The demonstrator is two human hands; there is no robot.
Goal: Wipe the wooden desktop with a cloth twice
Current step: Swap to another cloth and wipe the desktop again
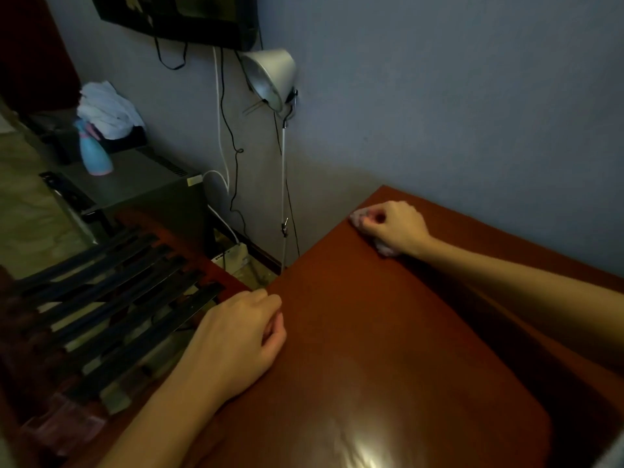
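Desktop against the wall
The right hand on the cloth at the far corner; left hand on the left edge; lamp beyond

The cloth lies mostly hidden under the right hand; only a pale bit at the fingers and another by the wrist show. The left hand tucks its fingertips under, out of sight. Both forearms run off the frame. The near and right edges cut the desktop, and the top edge cuts the screen. The lamp pole's foot is behind the desktop.
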